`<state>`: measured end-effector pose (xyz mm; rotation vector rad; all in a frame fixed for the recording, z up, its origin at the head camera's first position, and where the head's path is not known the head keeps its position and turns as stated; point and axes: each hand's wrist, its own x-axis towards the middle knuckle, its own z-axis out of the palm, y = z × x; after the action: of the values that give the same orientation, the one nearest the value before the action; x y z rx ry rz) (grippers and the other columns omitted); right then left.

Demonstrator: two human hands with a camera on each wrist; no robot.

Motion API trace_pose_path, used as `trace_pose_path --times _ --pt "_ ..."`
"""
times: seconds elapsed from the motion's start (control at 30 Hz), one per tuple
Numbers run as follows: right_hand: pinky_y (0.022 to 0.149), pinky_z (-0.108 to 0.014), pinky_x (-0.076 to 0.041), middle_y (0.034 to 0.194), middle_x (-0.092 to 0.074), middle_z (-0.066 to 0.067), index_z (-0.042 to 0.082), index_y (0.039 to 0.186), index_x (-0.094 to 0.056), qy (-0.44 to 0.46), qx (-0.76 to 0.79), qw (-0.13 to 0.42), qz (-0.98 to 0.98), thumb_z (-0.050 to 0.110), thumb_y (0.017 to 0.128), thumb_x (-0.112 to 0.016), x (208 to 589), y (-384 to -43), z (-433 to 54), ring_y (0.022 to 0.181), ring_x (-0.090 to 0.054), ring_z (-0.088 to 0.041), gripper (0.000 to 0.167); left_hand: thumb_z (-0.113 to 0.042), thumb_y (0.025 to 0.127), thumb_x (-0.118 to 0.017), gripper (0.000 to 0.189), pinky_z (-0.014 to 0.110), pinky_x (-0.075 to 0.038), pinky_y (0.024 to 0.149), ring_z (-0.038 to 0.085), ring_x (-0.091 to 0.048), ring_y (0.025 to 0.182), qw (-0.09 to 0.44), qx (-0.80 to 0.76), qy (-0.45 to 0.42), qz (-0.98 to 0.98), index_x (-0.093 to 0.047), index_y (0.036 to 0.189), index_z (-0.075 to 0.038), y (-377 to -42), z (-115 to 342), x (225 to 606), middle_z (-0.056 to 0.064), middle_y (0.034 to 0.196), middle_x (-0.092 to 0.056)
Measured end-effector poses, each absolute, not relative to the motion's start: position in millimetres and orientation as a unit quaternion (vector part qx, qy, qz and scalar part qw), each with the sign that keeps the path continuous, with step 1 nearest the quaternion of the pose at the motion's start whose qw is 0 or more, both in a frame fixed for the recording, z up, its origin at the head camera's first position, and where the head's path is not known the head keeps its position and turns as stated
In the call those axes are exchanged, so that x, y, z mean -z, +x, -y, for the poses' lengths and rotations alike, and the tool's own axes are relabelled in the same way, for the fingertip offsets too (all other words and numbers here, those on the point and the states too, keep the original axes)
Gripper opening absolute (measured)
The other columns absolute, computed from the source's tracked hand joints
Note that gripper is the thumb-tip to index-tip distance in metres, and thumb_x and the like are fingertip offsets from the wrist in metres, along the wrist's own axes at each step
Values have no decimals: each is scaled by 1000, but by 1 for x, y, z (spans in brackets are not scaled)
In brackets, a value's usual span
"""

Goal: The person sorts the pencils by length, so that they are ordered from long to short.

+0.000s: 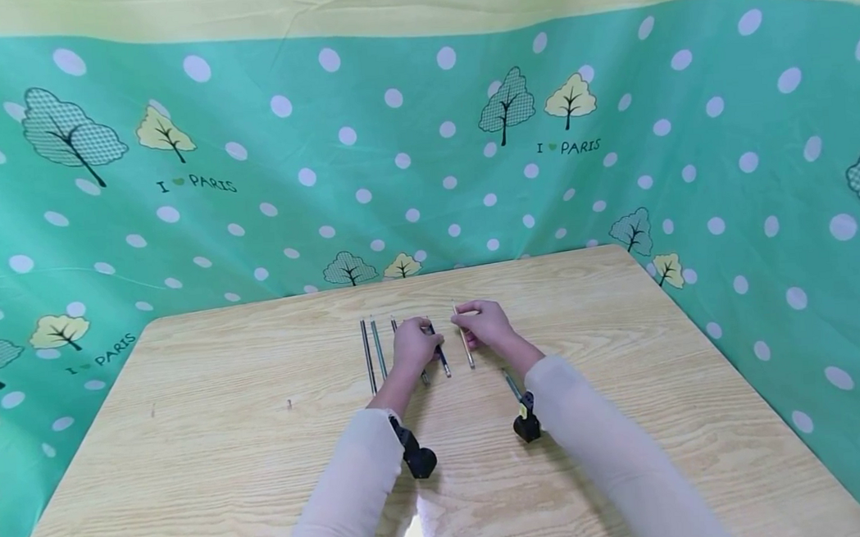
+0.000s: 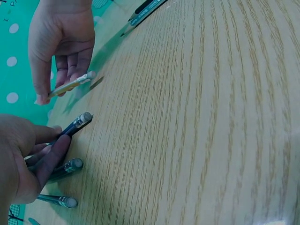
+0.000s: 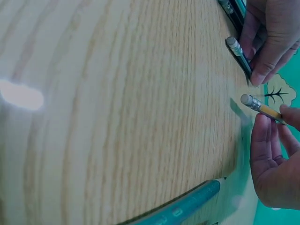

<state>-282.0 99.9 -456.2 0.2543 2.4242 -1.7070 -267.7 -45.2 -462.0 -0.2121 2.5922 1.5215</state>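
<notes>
My left hand pinches a dark blue pencil between thumb and fingers, its eraser end toward me. Just right of it, my right hand holds a yellow pencil by its upper part. In the right wrist view the yellow pencil is tilted, with its eraser end pointing away from the fingers. Left of these, a black pencil and a teal pencil lie side by side. More dark pencils lie near the left hand, partly covered by it.
A teal pencil lies on the wooden table by the right wrist, partly hidden in the head view by the wrist camera. A green dotted cloth hangs along the table's back and right edges.
</notes>
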Motion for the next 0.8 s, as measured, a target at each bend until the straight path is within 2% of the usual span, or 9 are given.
trace_pose_path --times 0.57,0.8 --pt "43 -21 -52 62 -55 -2 7 113 -63 76 546 85 -830 20 85 -68 462 -286 -90 45 -52 -9 31 -5 83 -67 47 21 -58 55 17 -64 65 58 -521 -59 -849 -53 128 2 -265 45 461 19 111 -62" --pt "44 -23 -53 66 -59 -5 7 112 -63 81 526 70 -844 21 85 -68 463 -285 -88 48 -54 -12 31 -5 83 -68 47 21 -58 55 17 -65 65 57 -521 -62 -849 -54 127 1 -265 45 460 18 105 -63"
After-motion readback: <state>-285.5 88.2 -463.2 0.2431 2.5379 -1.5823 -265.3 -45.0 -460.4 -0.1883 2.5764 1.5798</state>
